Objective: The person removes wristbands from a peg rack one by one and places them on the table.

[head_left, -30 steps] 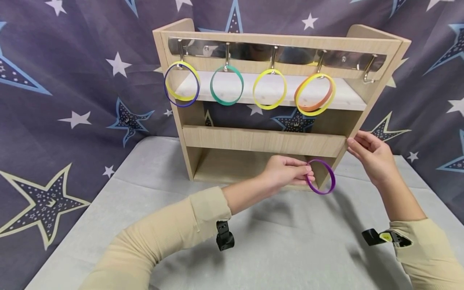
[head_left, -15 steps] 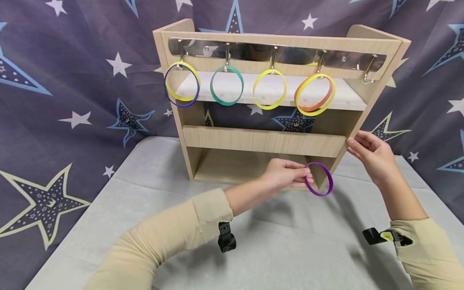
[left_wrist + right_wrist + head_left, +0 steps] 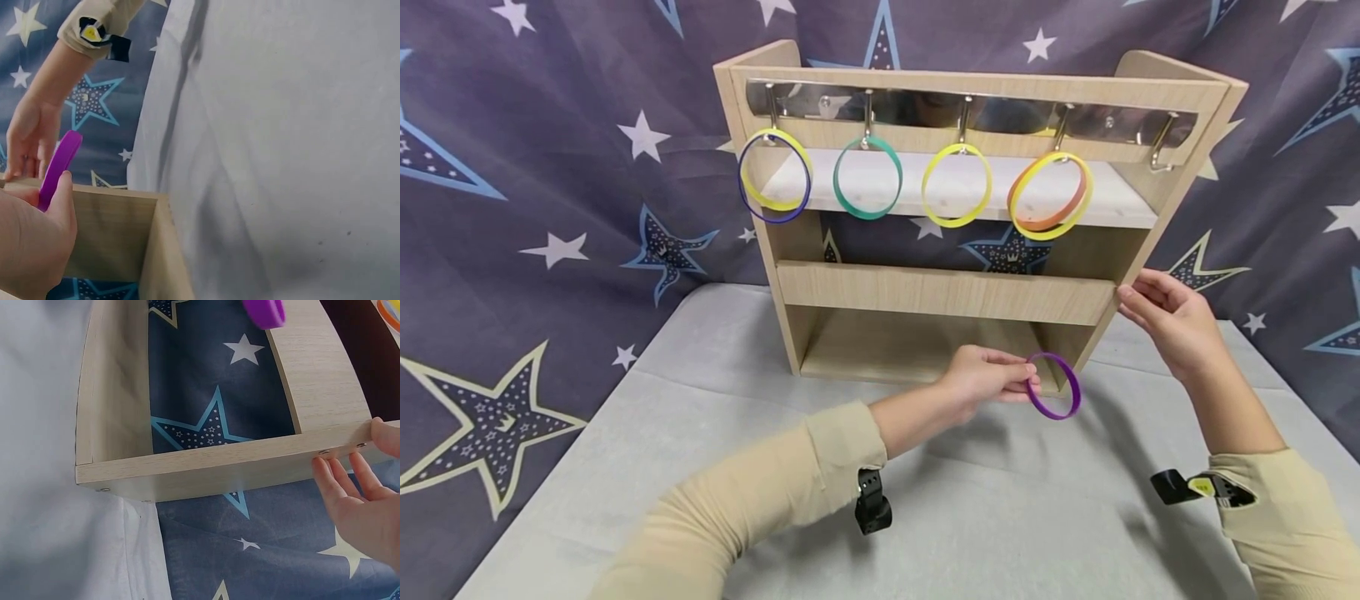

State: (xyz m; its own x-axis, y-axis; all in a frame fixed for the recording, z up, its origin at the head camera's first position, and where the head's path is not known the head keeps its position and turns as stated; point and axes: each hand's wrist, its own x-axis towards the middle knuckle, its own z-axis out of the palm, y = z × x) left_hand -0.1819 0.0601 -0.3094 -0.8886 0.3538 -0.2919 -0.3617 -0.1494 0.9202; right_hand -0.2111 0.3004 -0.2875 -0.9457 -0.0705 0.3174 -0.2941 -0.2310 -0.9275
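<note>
The left hand [image 3: 988, 379] pinches the purple ring [image 3: 1054, 385] by its near edge, and has sunk a little lower in front of the rack [image 3: 947, 292] since a second ago, away from the hooks rather than toward them. The right hand [image 3: 1172, 321] has not moved: its straight fingers rest on the rack's right edge, holding nothing. On the rack, four hooks carry rings; the far-right hook [image 3: 1163, 142] is bare. Open room lies above the ring along the rack's right front; the surface [image 3: 1000, 517] is close below it.

Right hand [image 3: 365, 506] fingers [image 3: 329, 484] on wooden rack [image 3: 212, 464] edge, purple ring [image 3: 264, 312] above.
</note>
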